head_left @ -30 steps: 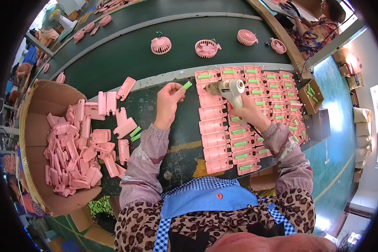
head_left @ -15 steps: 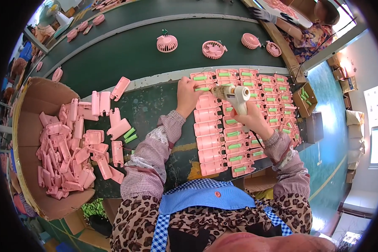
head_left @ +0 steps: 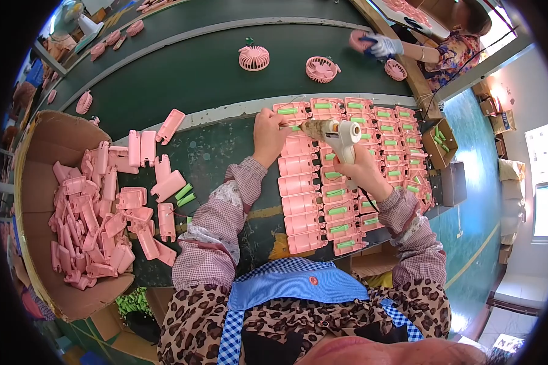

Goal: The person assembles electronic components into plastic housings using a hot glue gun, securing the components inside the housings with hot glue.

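Note:
My right hand [head_left: 366, 173] is wrapped round the handle of a white glue gun [head_left: 346, 135], its nozzle pointing left. The nozzle tip is at a green battery [head_left: 296, 128] in a pink handle shell in the left column, second from the far end. My left hand [head_left: 269, 137] is closed, its fingertips pinched at that battery's left end; they partly hide it. Rows of pink half shells [head_left: 298, 185] lie before me, many holding green batteries [head_left: 338, 211]. The nearer shells of the left column hold no battery.
On the left a cardboard box [head_left: 33, 182] on its side spills pink shells [head_left: 91, 213]. Two loose green batteries [head_left: 186, 199] lie beside them. Pink fan heads [head_left: 254, 58] sit on the green conveyor [head_left: 189, 67]. A small battery box [head_left: 439, 152] stands right. A co-worker's gloved hand [head_left: 383, 46] is far right.
The fan heads have moved right along the conveyor. The co-worker's gloved hand has reached in and taken hold of one. My hands and the glue gun have barely moved.

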Demonstrator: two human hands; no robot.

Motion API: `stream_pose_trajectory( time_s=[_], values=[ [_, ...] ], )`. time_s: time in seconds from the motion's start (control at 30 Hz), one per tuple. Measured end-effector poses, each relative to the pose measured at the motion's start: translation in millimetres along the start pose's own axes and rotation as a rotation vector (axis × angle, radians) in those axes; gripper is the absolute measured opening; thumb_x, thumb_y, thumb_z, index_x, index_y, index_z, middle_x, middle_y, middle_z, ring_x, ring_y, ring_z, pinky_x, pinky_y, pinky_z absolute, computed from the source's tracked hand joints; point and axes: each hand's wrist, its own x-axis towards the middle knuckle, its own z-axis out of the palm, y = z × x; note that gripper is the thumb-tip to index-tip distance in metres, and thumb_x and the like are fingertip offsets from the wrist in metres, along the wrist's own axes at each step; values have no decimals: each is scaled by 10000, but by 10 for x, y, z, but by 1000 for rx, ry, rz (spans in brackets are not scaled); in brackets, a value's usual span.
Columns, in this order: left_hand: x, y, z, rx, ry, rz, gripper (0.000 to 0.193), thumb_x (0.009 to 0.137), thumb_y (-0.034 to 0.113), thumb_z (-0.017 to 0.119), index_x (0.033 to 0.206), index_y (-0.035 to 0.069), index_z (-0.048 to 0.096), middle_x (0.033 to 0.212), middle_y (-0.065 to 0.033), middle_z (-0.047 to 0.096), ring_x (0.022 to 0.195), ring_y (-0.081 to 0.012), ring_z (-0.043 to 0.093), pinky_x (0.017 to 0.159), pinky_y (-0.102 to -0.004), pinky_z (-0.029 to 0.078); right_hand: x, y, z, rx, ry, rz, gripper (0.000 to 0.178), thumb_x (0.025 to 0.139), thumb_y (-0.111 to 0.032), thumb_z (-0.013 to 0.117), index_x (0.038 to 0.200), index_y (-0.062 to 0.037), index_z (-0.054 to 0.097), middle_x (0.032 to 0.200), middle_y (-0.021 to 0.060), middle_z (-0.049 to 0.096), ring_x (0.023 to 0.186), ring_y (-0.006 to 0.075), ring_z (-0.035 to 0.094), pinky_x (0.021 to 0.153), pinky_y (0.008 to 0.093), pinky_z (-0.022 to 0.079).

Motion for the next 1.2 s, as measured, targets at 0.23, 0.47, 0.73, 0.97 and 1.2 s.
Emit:
stream_pose_trajectory(
  time_s=[0.23,0.47,0.73,0.97,1.2],
  values=[
    [-65,21,-232,-32,96,49,213,657,43,719,837,32,606,831,-94,495,804,-252,512,722,-347,442,-34,2,73,108,-13,-33,183,738,-68,639,896,-12,567,770,19,575,678,103,553,605,280,455],
    [-645,432,-1087,42,76,-22,209,683,-5,673,869,33,586,846,-114,546,838,-300,544,735,-382,445,-36,-14,-11,148,-45,-42,217,732,-63,613,941,-6,604,787,0,574,641,77,514,556,249,419],
    [-1404,-133,-2081,495,174,-110,117,770,9,588,883,6,621,849,-152,618,877,-336,573,766,-426,453,-62,-88,-12,129,-16,-37,211,726,-57,598,930,-2,594,805,40,621,624,95,555,532,258,452],
    [-1291,-312,-2213,677,-52,-53,94,769,5,562,858,-8,590,815,-168,614,868,-348,593,737,-448,464,-143,-175,-20,126,-54,-41,225,731,-46,588,951,1,591,814,36,628,637,102,568,548,255,461],
    [-1057,144,-2541,204,92,-297,197,833,40,566,1028,17,569,818,-153,638,647,-218,620,578,-338,473,-296,-356,-25,210,-19,-24,208,708,-17,549,908,12,598,824,25,610,631,80,506,542,241,413]
  ],
)
